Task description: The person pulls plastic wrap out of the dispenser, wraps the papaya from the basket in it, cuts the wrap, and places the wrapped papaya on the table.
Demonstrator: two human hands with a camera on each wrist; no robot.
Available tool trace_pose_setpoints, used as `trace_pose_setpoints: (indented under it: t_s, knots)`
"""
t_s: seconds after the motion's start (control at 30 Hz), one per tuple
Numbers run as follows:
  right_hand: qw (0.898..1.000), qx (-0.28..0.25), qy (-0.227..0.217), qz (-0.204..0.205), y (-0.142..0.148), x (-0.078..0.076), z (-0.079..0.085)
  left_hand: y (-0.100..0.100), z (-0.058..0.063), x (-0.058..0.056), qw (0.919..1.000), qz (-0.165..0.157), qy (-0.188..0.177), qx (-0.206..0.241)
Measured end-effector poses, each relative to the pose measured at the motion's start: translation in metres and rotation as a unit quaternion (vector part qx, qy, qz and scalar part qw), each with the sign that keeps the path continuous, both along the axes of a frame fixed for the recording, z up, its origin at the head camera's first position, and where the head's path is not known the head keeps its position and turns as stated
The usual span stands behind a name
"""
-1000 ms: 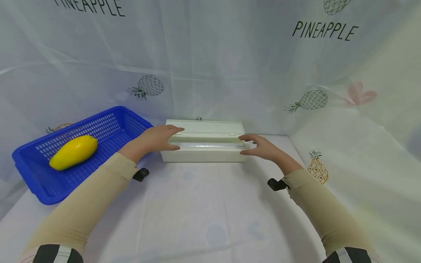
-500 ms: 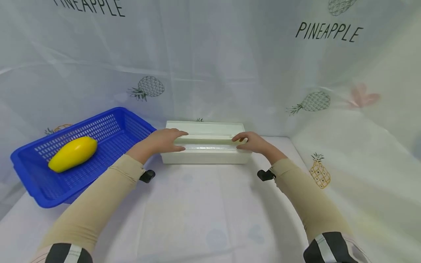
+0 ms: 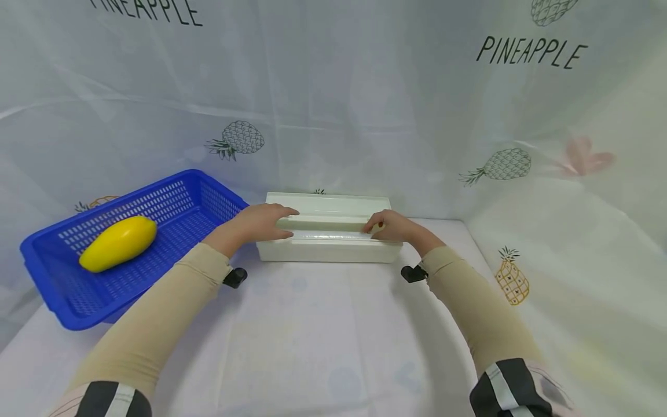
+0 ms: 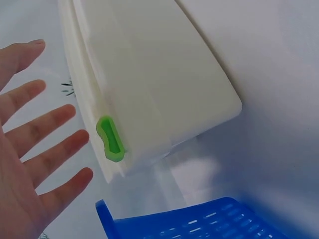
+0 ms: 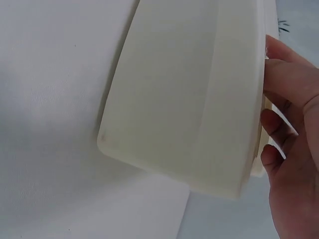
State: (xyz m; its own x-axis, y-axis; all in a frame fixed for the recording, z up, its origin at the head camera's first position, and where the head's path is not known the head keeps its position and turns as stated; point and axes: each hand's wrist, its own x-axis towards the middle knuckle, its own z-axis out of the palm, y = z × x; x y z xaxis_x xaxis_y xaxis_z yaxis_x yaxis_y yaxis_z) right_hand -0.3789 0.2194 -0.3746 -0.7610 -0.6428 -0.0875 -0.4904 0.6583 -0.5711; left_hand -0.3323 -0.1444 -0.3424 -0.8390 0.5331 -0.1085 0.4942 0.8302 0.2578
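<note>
A long white dispenser box [image 3: 328,251] stands at the back of the table, its lid [image 3: 328,202] raised. A shiny roll of plastic wrap [image 3: 328,235] lies inside. At the box's left end, in the left wrist view, sits a green cutter-like piece [image 4: 110,139]. My left hand [image 3: 255,223] hovers by that end, fingers spread and apart from the box in its wrist view. My right hand [image 3: 393,226] reaches over the right end, thumb and forefinger together at the wrap; its other fingers [image 5: 279,129] curl beside the rim. The pinched edge is mostly hidden.
A blue perforated basket [image 3: 190,191] stands left of the box, with a yellow mango-like fruit [image 3: 118,243] in it. A white cloth with pineapple prints [image 3: 242,137] hangs behind and to the right. A white sheet [image 3: 312,336] covers the table.
My right hand has moved left and inward over the box's end, and its thumb and forefinger have closed together. My left hand has shifted slightly right, its fingers still apart.
</note>
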Motion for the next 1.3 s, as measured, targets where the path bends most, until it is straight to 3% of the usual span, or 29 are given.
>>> trace_pose_setpoints:
  t_s: [0.1,0.33,0.63,1.03,1.3]
  knots:
    - [1.0,0.008,0.006,0.0,0.001,-0.002,-0.003,0.0,-0.001,-0.001,1.0,-0.001,-0.006,0.002]
    - [0.997,0.017,-0.002,-0.074,0.004,0.0,-0.002,-0.001,-0.005,-0.004,0.9999,-0.004,-0.014,0.006]
    - [0.989,-0.036,-0.03,-0.138,0.004,0.006,-0.003,0.004,-0.009,-0.012,0.9988,-0.027,-0.022,0.034]
    - [0.99,-0.058,-0.015,-0.126,0.007,0.002,-0.009,0.01,-0.021,-0.026,0.9987,-0.035,-0.026,0.025]
    - [0.993,-0.022,-0.036,-0.106,0.008,0.001,-0.005,0.01,-0.021,-0.03,0.9993,-0.019,-0.023,0.021]
